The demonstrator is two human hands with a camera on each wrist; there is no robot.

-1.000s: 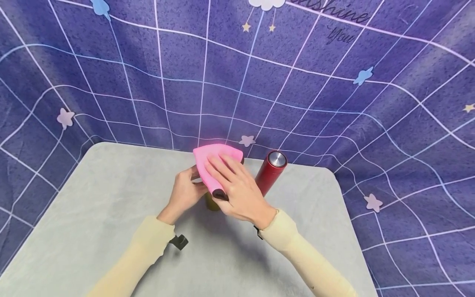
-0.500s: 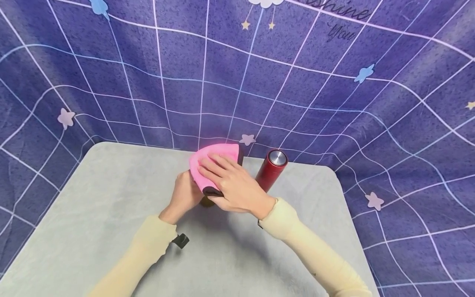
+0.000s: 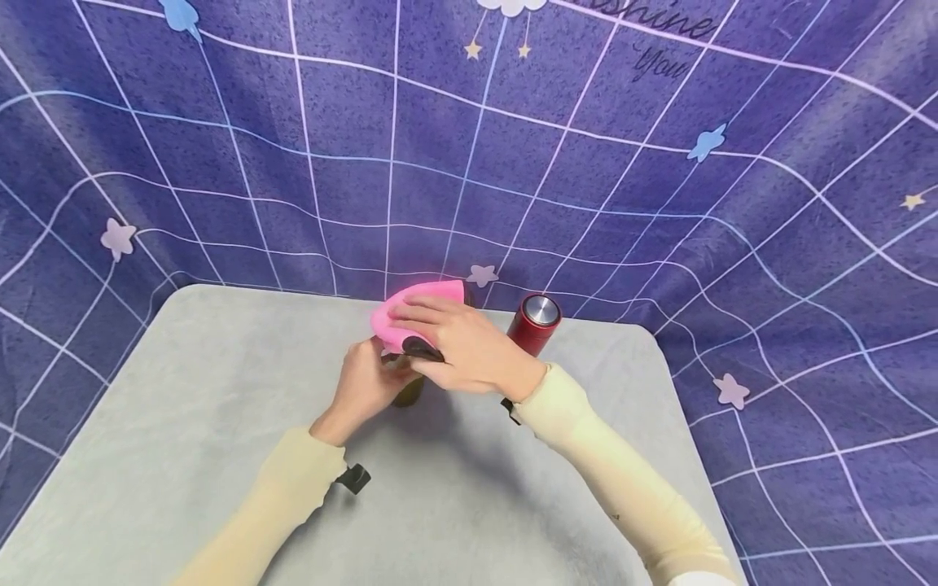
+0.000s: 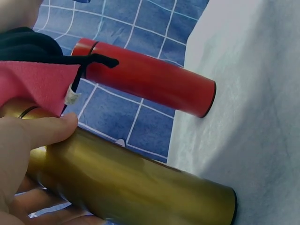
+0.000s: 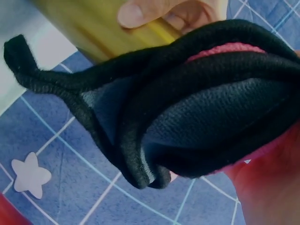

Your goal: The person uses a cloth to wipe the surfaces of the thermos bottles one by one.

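In the head view my left hand (image 3: 366,382) grips a gold thermos bottle (image 4: 136,173) near its upper part, with the thumb along its side in the left wrist view. My right hand (image 3: 469,346) holds a pink cloth (image 3: 388,321) over the top of that bottle, its fingers bent over the fabric. Dark lining and thick black edging (image 5: 136,159) of the folded cloth show in the right wrist view. The cloth hides the bottle's top. To the right of both hands a red thermos bottle (image 3: 535,325) with a silver lid stands upright.
A pale grey cloth-covered table (image 3: 220,382) lies beneath the hands. Behind and beside it hangs a blue-purple curtain (image 3: 352,187) with white grid lines and stars, close to the table's back edge.
My right hand has turned round the bottle's top and shifted a little, taking the cloth with it. The cloth now folds over more narrowly. My left hand keeps its grip on the gold bottle.
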